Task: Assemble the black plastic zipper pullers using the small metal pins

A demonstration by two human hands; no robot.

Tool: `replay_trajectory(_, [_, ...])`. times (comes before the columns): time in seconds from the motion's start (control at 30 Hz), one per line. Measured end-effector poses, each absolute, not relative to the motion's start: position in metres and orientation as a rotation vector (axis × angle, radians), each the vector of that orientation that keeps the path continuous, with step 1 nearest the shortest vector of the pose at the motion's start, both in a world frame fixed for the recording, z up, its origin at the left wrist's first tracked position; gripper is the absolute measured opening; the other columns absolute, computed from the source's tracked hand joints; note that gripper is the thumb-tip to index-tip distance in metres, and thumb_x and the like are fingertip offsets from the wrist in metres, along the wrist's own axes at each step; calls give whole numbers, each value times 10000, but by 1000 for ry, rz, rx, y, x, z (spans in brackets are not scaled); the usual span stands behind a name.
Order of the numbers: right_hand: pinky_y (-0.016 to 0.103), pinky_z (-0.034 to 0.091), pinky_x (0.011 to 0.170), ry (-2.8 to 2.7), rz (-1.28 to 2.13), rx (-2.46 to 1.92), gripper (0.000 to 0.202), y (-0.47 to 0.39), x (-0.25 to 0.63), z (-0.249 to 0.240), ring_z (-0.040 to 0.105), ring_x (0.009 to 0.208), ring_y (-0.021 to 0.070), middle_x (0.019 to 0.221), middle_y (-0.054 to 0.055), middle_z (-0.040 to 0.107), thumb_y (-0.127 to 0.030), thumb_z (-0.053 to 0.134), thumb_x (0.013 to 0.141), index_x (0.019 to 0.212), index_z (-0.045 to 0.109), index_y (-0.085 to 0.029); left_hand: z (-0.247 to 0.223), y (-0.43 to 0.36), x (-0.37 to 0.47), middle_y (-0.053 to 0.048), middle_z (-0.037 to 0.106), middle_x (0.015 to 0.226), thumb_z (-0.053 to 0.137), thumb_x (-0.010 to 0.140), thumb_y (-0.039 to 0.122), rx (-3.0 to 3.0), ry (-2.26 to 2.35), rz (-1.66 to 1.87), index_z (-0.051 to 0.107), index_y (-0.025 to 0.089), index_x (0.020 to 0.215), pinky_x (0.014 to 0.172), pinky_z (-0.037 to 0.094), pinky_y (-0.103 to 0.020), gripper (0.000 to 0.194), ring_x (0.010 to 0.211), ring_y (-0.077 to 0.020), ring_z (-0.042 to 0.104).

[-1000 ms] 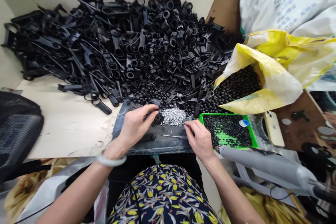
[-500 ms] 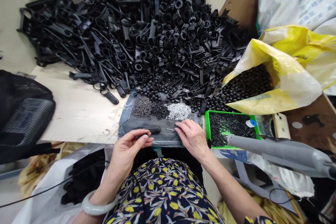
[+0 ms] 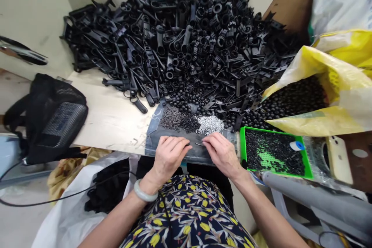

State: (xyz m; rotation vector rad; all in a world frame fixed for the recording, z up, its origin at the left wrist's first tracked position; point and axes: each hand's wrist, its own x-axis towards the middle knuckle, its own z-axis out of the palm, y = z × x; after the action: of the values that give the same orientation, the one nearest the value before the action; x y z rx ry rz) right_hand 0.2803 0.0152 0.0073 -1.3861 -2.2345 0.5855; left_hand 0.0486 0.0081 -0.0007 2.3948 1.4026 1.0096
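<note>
Palms-down, left hand (image 3: 169, 155) and right hand (image 3: 223, 154) meet fingertip-to-fingertip.

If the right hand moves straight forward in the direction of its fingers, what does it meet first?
Most likely the small heap of silver pins, just beyond the right hand on the grey mat; depth is hard to judge.

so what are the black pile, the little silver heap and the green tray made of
Black pile: looks like moulded plastic, matte to semi-gloss, with soft dull highlights and repeated identical shapes. Silver heap: probably metal pins, bright and reflective, thin and straight. Green tray: seems plastic, with a uniform saturated colour and a smooth rim. None can be confirmed by look alone.
</note>
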Motion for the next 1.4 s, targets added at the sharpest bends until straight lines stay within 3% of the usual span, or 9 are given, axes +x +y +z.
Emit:
replay_trajectory(0.5, [294, 566, 750, -1485, 1215, -1369, 144, 7, 246, 7, 703, 767, 158, 900, 21, 739, -343, 625, 1007, 999, 714, -230, -12, 12, 53, -60, 746, 939, 689, 966, 285, 2248, 1415, 933, 686, 191, 983, 816, 459, -379, 96, 898, -223, 646])
replay_trajectory(0.73, [282, 582, 742, -1337, 1284, -1393, 180, 6, 244, 4, 733, 749, 157, 880, 21, 760, -395, 660, 987, 1003, 715, -224, -10, 13, 47, -64, 775, 932, 666, 979, 245, 2186, 1317, 1077, 712, 182, 1032, 810, 534, -349, 94, 847, -191, 689])
replay_trajectory(0.93, [284, 597, 721, -1342, 1289, -1394, 180, 6, 242, 3, 747, 755, 168, 890, 29, 760, -397, 664, 978, 985, 716, -225, -6, 15, 46, -83, 759, 963, 619, 994, 208, 2222, 1326, 980, 700, 185, 1047, 841, 555, -366, 100, 895, -215, 687])
replay_trajectory(1.4, [276, 588, 678, -1351, 1292, -1372, 182, 7, 241, -11, 695, 695, 151, 812, 16, 718, -395, 650, 977, 962, 704, -222, -14, 13, 45, -70, 759, 964, 674, 975, 288, 2247, 1359, 957, 691, 192, 1010, 819, 508, -368, 103, 886, -214, 671])
